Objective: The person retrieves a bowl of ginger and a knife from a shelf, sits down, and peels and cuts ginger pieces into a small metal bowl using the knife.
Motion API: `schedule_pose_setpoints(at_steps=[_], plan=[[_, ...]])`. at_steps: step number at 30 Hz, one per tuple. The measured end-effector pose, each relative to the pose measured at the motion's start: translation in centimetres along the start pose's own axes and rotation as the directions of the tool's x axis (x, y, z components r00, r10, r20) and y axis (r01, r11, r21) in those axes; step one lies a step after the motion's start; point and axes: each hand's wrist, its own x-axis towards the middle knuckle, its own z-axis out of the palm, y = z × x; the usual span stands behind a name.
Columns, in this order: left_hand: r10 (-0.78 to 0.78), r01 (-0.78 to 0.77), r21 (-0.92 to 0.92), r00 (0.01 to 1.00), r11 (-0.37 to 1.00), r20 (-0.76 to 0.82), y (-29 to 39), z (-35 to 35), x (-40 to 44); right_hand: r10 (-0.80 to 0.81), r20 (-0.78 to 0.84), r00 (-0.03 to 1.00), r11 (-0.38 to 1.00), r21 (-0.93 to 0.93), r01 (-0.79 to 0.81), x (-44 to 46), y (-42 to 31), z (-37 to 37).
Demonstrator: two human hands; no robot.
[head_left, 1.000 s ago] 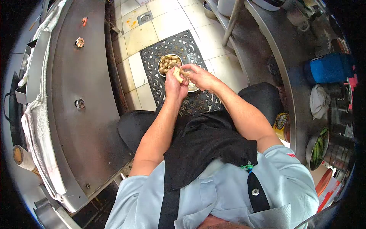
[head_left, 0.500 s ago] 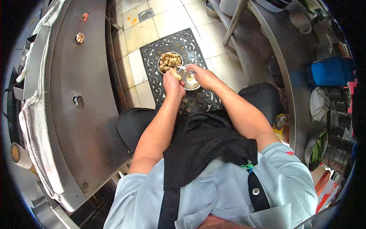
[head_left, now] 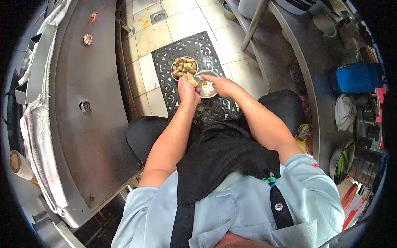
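Note:
My left hand (head_left: 188, 91) is closed around a piece of ginger (head_left: 192, 79), whose pale, peeled-looking side shows. Close beside it, my right hand (head_left: 225, 86) is closed with the index finger stretched toward the ginger. It grips what looks like a small knife, almost wholly hidden by the fingers now. Just beyond my left hand, a round bowl (head_left: 172, 73) is full of brown, knobbly ginger (head_left: 184, 66). A second metal bowl (head_left: 209, 96), with a few pale pieces (head_left: 206, 86) inside, lies below my hands, partly covered by the right one.
Both bowls stand on a black patterned rubber mat (head_left: 163, 62) over floor tiles (head_left: 182, 18) with a drain (head_left: 159, 17). A steel counter (head_left: 95, 144) runs along the left. Steel shelving (head_left: 306, 62) on the right bears a blue container (head_left: 359, 77) and a bowl of green vegetables (head_left: 342, 163).
My right hand has shifted slightly, and the pale blade tip seen beside the ginger earlier no longer shows clearly. The ginger in my left hand has turned a little. The bowls stay put.

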Motion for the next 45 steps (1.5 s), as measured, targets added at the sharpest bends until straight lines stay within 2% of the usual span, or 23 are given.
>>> schedule_pose_setpoints(at_steps=[8,11,14,15,18,21,24,28,33,39,45], plan=[[-0.079,0.082,-0.036,0.994,0.996,0.070,0.8,0.8,-1.0,-0.086,-0.082,0.993,0.986,0.134,0.097,0.7,1.1,1.1],[-0.106,0.139,-0.159,0.974,0.977,0.199,0.7,0.2,-0.2,-0.018,-0.232,0.972,0.972,0.225,0.072,0.4,-0.2,0.8],[-0.168,0.219,-0.203,0.956,0.954,0.241,1.3,-0.2,-0.3,0.133,-0.213,0.968,0.960,0.271,-0.072,-0.2,-1.7,-0.4],[-0.168,0.204,-0.193,0.968,0.960,0.189,1.4,0.0,-0.3,0.098,-0.212,0.972,0.958,0.283,-0.035,-0.4,-2.1,-0.8],[-0.152,0.197,-0.206,0.965,0.958,0.215,1.5,-0.4,-0.2,0.027,-0.171,0.985,0.955,0.295,0.025,-1.8,-3.1,-2.0],[-0.146,0.189,-0.223,0.970,0.956,0.195,1.6,0.2,0.0,-0.188,-0.331,0.925,0.888,0.344,0.304,-1.7,-2.8,-0.3],[-0.115,0.161,-0.285,0.979,0.945,0.171,1.8,0.8,-0.4,-0.203,-0.241,0.949,0.907,0.319,0.275,-2.5,-3.9,-0.9],[-0.105,0.136,-0.262,0.986,0.955,0.129,1.8,1.3,-0.6,-0.167,-0.211,0.963,0.927,0.299,0.226,-2.7,-4.7,-1.3],[-0.149,0.158,-0.203,0.987,0.966,0.056,1.8,1.6,-0.9,-0.224,-0.244,0.943,0.911,0.291,0.292,-2.0,-3.9,-0.6],[-0.240,0.261,-0.162,0.961,0.952,0.139,1.6,0.1,0.6,-0.244,-0.238,0.940,0.905,0.293,0.309,-2.0,-4.0,-0.6],[-0.278,0.288,-0.113,0.956,0.951,0.094,1.4,-0.2,0.5,-0.222,-0.229,0.948,0.903,0.317,0.289,-2.3,-4.1,-0.6]])
